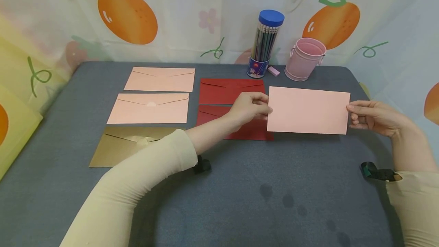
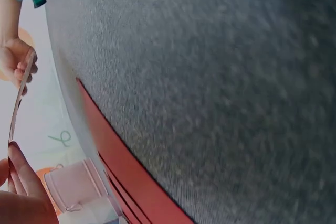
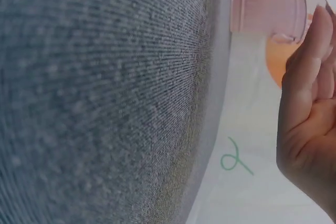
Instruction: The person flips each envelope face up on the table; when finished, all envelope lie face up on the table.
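Note:
A pink envelope (image 1: 308, 110) is held level above the grey table (image 1: 240, 193), plain side up. My left hand (image 1: 249, 106) pinches its left edge and my right hand (image 1: 368, 114) pinches its right edge. Under the left hand lie two dark red envelopes (image 1: 226, 90), one behind the other. In the left wrist view the pink envelope (image 2: 18, 103) shows edge-on between both hands, with my left hand's fingers (image 2: 21, 174) low at the left. The right wrist view shows my right hand's fingers (image 3: 310, 103) beside the table edge.
Two pink envelopes (image 1: 161, 79) and a gold envelope (image 1: 128, 144) lie at the left. A clear tub of pencils with a blue lid (image 1: 265, 43), a pink eraser (image 1: 273, 71) and a pink metal bucket (image 1: 304, 58) stand at the back. A fruit-print cloth hangs behind.

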